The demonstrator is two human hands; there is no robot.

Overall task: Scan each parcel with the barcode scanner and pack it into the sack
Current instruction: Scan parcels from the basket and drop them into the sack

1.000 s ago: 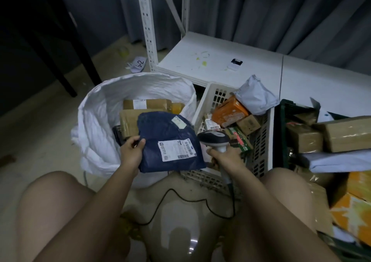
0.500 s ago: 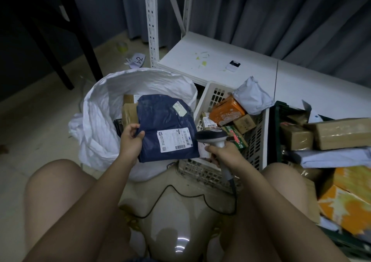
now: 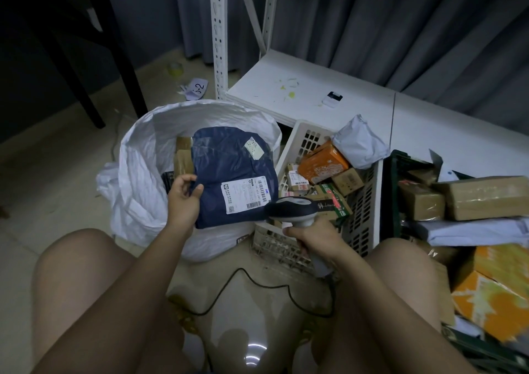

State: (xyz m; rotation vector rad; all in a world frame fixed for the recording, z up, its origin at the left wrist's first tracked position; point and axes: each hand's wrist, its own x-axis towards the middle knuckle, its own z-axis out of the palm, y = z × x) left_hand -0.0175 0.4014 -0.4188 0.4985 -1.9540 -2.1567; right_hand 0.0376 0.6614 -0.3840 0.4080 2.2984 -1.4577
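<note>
A dimly lit room with grey curtains (image 3: 400, 30) hanging in folds across the back wall, above a pale tiled floor (image 3: 57, 173) that catches a small glint of light. A white perforated metal shelving upright (image 3: 217, 35) rises from a low white shelf (image 3: 309, 93) flecked with yellow-green scraps, while dark furniture legs (image 3: 86, 67) stand at left. A scrap of paper (image 3: 197, 88) marked "2" and a roll of tape (image 3: 175, 68) lie on the floor near the upright.
</note>
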